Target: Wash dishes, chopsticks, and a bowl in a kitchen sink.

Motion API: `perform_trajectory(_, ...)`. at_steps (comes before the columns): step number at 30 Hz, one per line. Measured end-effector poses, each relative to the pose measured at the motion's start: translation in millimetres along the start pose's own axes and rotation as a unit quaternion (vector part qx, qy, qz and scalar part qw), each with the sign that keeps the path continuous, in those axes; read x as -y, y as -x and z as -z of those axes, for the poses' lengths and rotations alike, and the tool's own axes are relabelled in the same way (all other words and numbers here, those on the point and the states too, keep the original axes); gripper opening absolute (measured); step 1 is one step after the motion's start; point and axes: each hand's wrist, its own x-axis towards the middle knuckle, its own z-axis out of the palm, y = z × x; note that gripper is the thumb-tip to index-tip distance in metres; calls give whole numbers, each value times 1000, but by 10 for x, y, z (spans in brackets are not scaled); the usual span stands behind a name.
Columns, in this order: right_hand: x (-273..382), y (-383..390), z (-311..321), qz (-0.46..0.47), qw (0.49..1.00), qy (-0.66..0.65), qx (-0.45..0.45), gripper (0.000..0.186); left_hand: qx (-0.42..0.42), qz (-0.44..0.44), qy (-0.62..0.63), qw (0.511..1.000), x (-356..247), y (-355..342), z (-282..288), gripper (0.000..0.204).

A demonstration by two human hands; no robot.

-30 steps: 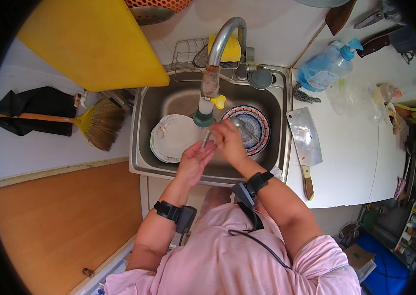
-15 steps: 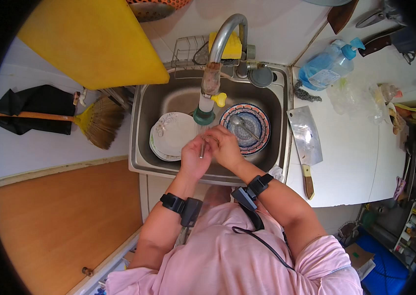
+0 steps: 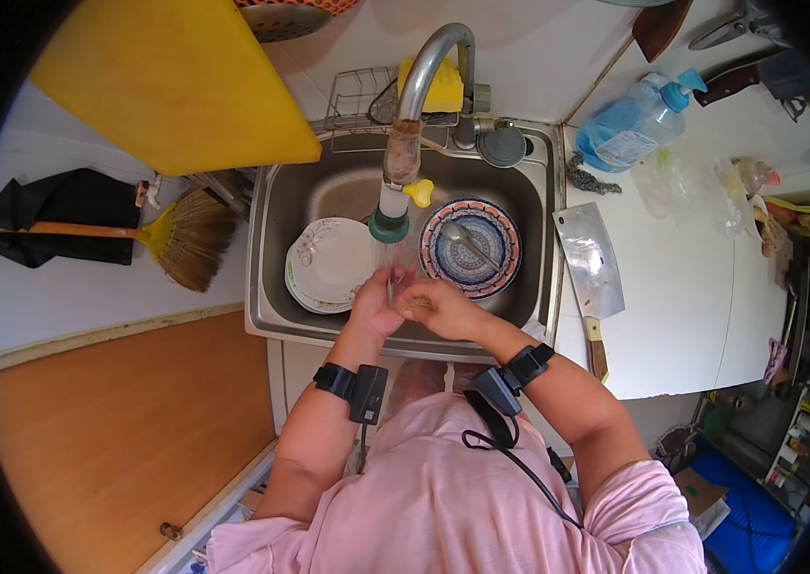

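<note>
"While turned palm up and half curled, gripping what with the left hand (image 3: 375, 310)?"

"Holding a slim metal utensil (image 3: 390, 289), lightly, with bent fingers. Partly blurred."

"And with the right hand (image 3: 448, 311)?"

"Curled inward at the fingertips, right up against the left hand. Cannot tell whether pinching the utensil too."

"Look where for other things?"

"Just beyond the left hand, for a green faucet nozzle (image 3: 389, 228). To its left, for pale stacked plates (image 3: 321, 268) inside the sink (image 3: 258, 277). Ahead of the right hand, for a patterned bowl (image 3: 462, 275), with a spoon (image 3: 483, 255) inside. Well right of that hand, for a cleaver (image 3: 589, 263), lying flat on the white counter (image 3: 673, 306)."
</note>
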Motion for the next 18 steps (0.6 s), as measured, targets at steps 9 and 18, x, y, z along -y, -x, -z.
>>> perform_trajectory(9, -55, 34, 180, -30, 992, 10, -123, 17, -51, 4, -116, 992, -35, 96, -5, 13)
perform_trajectory(18, 64, -233, 1, 39, 967, 101, -232, 18, -97, -144, -310, 935, 73, 302, -143, 26)
